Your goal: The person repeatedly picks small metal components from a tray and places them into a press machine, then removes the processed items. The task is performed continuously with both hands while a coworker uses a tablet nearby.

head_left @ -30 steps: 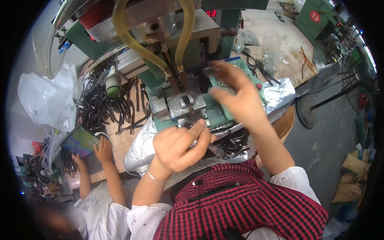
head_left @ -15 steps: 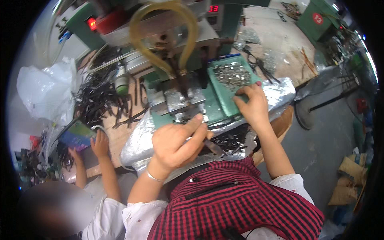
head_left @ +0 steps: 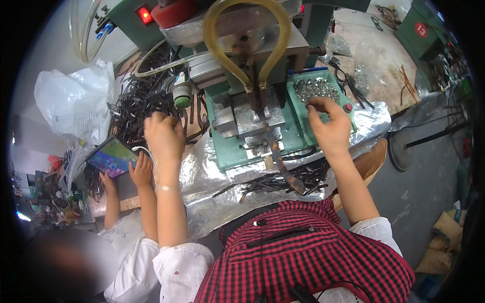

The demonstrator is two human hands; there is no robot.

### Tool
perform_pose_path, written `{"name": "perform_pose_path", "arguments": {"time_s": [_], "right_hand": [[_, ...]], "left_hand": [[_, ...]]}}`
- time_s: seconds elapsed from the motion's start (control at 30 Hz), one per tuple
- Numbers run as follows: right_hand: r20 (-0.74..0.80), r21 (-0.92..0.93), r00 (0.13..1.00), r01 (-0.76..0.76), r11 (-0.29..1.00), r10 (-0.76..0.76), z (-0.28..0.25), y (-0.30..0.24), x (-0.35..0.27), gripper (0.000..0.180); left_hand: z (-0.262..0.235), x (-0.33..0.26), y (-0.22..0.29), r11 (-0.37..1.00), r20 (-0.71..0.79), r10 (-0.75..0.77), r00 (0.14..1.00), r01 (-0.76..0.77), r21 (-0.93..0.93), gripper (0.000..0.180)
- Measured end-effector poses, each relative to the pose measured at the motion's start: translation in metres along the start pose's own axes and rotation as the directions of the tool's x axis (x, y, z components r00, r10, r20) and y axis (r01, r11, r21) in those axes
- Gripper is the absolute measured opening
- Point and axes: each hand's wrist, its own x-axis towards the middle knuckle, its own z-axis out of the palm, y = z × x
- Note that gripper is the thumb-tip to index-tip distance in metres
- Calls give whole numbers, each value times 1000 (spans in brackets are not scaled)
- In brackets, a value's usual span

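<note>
My left hand (head_left: pixel 165 137) is over the near edge of a pile of dark flat strips (head_left: pixel 139 108), its fingers curled; their tips are hidden, so what they hold does not show. My right hand (head_left: pixel 331 126) rests at a green tray (head_left: pixel 302 118) of small shiny metal pieces (head_left: pixel 314 90). Its thumb and forefinger come together beside the pieces, and anything between them is too small to name. Between the hands, a dark strip with brownish patches (head_left: pixel 278 156) runs from the metal block (head_left: pixel 261 121) of a bench machine toward me, held by neither hand.
A thick yellow tube (head_left: pixel 208 35) loops in front of the machine. More dark strips (head_left: pixel 252 186) lie on silvery foil (head_left: pixel 214 197) at the near edge. On the left, another person's hands (head_left: pixel 141 171) hold a tablet (head_left: pixel 112 157). Black scissors (head_left: pixel 339 73) lie beyond the tray.
My left hand has left the strip at the machine's block and moved left to the strip pile. The right hand stays at the tray. The whole view has shifted somewhat.
</note>
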Motion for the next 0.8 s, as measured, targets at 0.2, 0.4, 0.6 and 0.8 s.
{"name": "perform_pose_path", "arguments": {"time_s": [0.2, 0.4, 0.6, 0.8], "right_hand": [[-25, 2, 997, -78, 997, 78, -10, 24, -14, 16], [-204, -44, 970, -146, 988, 134, -67, 56, -47, 15], [-16, 191, 1000, -21, 981, 24, -34, -12, -20, 13], [4, 367, 978, 194, 910, -211, 36, -68, 14, 18]], "left_hand": [[80, -5, -6, 958, 128, -123, 984, 84, 275, 16], [20, -15, -26, 961, 173, -249, 953, 266, -78, 22], [30, -37, -27, 907, 312, -249, 917, 334, -257, 23], [61, -22, -9, 822, 99, -312, 945, 321, -470, 19]]}}
